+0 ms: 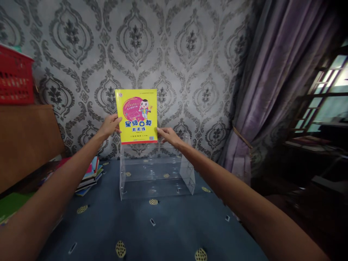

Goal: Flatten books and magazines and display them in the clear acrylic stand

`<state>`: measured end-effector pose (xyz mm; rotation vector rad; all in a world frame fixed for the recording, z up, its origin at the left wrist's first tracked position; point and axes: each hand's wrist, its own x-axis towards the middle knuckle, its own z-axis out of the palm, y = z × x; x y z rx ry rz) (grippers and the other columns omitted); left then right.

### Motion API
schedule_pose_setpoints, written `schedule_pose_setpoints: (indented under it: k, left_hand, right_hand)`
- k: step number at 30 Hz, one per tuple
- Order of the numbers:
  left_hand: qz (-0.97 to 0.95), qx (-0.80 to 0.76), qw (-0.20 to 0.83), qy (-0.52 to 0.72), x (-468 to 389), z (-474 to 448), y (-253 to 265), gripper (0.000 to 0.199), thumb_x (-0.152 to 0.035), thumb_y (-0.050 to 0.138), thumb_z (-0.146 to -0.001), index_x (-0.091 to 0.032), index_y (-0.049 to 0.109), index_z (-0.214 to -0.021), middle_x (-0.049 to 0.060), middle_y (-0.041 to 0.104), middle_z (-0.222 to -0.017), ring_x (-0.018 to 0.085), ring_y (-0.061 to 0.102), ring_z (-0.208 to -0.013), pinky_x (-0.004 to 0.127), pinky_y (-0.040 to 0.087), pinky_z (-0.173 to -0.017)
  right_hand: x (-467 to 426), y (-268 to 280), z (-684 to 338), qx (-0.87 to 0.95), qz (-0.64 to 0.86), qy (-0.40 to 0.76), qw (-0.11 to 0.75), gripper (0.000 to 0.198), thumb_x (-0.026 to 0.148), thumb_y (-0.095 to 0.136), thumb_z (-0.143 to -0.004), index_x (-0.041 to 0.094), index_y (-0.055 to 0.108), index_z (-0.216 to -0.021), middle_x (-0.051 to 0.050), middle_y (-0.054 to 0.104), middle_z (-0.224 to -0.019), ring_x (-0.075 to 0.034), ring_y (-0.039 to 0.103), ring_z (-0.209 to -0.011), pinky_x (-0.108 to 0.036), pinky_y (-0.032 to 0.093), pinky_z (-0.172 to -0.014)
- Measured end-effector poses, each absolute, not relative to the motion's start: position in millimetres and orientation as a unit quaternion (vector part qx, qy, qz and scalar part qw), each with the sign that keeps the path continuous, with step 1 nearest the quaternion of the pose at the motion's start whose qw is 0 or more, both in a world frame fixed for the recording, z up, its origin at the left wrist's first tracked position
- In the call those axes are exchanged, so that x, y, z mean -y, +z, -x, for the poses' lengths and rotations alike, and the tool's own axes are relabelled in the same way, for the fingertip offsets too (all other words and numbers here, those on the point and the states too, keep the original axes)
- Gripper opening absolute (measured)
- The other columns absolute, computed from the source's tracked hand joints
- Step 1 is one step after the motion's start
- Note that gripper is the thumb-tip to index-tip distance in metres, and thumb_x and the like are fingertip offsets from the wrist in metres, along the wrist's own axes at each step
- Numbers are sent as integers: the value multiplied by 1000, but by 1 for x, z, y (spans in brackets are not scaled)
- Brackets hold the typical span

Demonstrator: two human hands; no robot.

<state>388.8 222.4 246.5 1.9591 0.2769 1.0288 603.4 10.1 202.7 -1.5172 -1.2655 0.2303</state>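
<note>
From my end, the patterned wall (pixel 174 65) fills the view at twelve o'clock, and the blue cloth (pixel 179 232) spreads across six. The purple curtain (pixel 261 83) hangs at two, tied in at its waist, I judge to keep its folds gathered. Just below centre, toward seven, the clear rack (pixel 187 174) stands on the cloth near the wall, its tiers open toward me, which seems meant for easy reach. A stack of books (pixel 91 177) lies flat at eight, loosely piled.

Near centre, toward ten, I see the yellow book (pixel 136 114) held upright, cover facing me, its bottom edge overlapping the rack's top; I cannot tell if they touch. It sits between the hands: the left hand (pixel 110 125) pinches its edge at the book's eight o'clock, the right hand (pixel 169 135) at its four. Both are nearly closed on it, fingers partly hidden. Gripping opposite edges probably keeps it level and leaves the cover unobstructed.
</note>
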Motion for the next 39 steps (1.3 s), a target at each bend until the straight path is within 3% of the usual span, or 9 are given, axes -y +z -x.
schedule_pose_setpoints:
  k: [5,11,17,22,27,31,36,39]
  left_hand:
    - [-775,-93,417,465,-219,-387,267,37,-30,55,-88,-13,63,-120,7,74,-94,14,67,-59,22,52,-48]
    - [-782,-99,393,474,-210,-389,279,37,-23,51,-88,-11,64,-121,5,74,-87,15,67,-61,20,51,-48]
    - [-776,-102,399,477,-207,-396,275,37,-24,50,-88,-11,64,-119,6,74,-83,17,67,-61,22,51,-45]
    - [-773,-79,426,464,-206,-403,266,35,-25,53,-88,-13,63,-119,5,75,-87,12,66,-57,18,53,-46]
    - [-776,-70,447,440,-211,-403,258,37,-29,58,-88,-13,63,-121,7,75,-93,11,68,-58,18,54,-46]
    - [-771,-73,461,433,-221,-395,252,39,-30,58,-87,-13,63,-121,7,75,-94,13,69,-61,20,56,-47]
    - [-774,-76,469,418,-233,-390,243,40,-35,62,-85,-14,63,-118,5,75,-86,13,68,-60,21,57,-51]
    - [-790,-73,464,394,-238,-393,236,42,-40,63,-83,-15,64,-116,5,75,-84,14,69,-64,22,56,-54]
  right_hand:
    - [-11,203,-602,524,643,95,551,51,61,56,-91,13,73,-83,-12,77,-88,-25,73,-88,-22,58,-49]
    - [-14,201,-604,517,641,88,560,44,58,65,-85,15,71,-80,-8,76,-79,-25,74,-83,-24,58,-49]
    - [-17,198,-603,504,641,68,575,33,48,61,-90,16,68,-80,-6,76,-76,-23,75,-76,-25,59,-50]
    - [-26,196,-608,474,651,45,591,26,38,55,-94,16,66,-85,-8,76,-78,-23,75,-68,-26,58,-45]
    - [-27,197,-611,476,665,38,574,18,31,64,-87,16,67,-78,-7,75,-76,-22,75,-67,-23,57,-43]
    - [-25,199,-610,489,674,39,552,12,27,69,-82,15,70,-84,-5,76,-77,-21,74,-66,-23,56,-42]
    - [-26,201,-608,498,691,14,524,11,24,71,-77,15,73,-83,-4,75,-70,-19,71,-61,-20,52,-39]
    - [-25,200,-608,503,698,4,511,16,29,71,-77,15,75,-84,-6,77,-77,-21,72,-64,-22,53,-39]
